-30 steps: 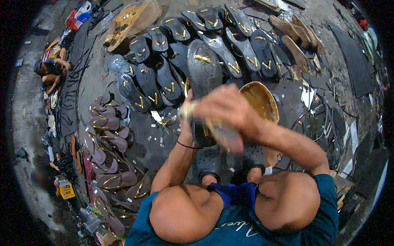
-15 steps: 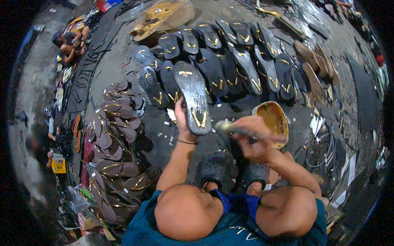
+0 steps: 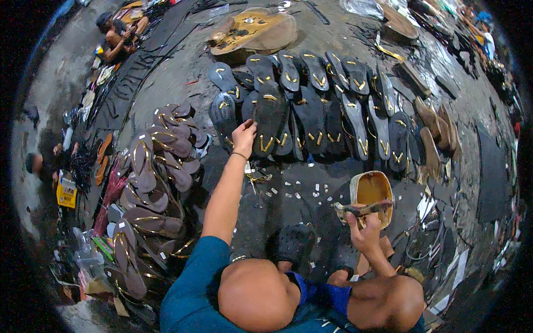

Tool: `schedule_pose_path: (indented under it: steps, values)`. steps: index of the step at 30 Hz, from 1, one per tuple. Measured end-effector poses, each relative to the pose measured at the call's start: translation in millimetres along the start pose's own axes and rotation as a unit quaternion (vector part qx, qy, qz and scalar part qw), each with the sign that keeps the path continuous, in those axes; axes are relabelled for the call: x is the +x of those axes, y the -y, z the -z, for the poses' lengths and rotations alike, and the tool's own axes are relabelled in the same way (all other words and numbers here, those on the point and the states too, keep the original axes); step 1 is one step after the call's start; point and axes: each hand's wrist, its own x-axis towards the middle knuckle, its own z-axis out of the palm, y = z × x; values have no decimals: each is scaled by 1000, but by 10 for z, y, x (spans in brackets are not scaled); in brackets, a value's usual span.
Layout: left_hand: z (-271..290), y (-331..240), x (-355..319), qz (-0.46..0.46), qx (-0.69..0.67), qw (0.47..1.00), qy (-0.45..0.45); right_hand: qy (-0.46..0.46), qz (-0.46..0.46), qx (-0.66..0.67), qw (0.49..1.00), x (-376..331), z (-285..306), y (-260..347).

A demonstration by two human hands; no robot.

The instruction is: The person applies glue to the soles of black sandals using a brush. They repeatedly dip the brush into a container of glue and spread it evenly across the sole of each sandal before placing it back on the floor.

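Observation:
My left hand (image 3: 244, 137) reaches forward, its fingers closed at the left edge of a dark sandal sole (image 3: 270, 119) with small gold straps, at the near side of the sole rows. Overlapping neighbours are partly hidden beneath that sole. Closer to me, my right hand (image 3: 365, 228) is closed round a brush (image 3: 363, 209), held sideways over the near part of an open tub (image 3: 390, 191) of yellow-brown, glue-like stuff. Dark soles with gold strap ends, such as a grey one (image 3: 355, 119), lie in rows beyond both hands.
Brown sandals with gold straps (image 3: 143, 166) are heaped at left. Brown soles (image 3: 430, 147) lie at right. A large stained board (image 3: 277, 33) lies beyond the rows. White scraps (image 3: 316, 188) dot the floor before my feet. Another person (image 3: 119, 41) sits far left.
The sole in my left hand has moved forward from in front of me to the rows. My right hand has drawn back from beside the sole to the tub with the brush.

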Motion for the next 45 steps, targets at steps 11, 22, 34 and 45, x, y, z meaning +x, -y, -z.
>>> schedule_pose_path:
  steps: [11,22,34,45]
  values:
    - [9,-182,-501,-259,253,930,-67,44,-79,24,996,-44,-90,1]
    - [3261,-1508,-710,-287,562,700,-335,-59,-3,-282,958,333,430,-989]
    - [361,813,-2398,-225,442,799,340,174,-211,-363,891,-487,850,-506]
    - [-846,405,-2066,44,12,916,398,-27,-204,511,834,570,841,379]
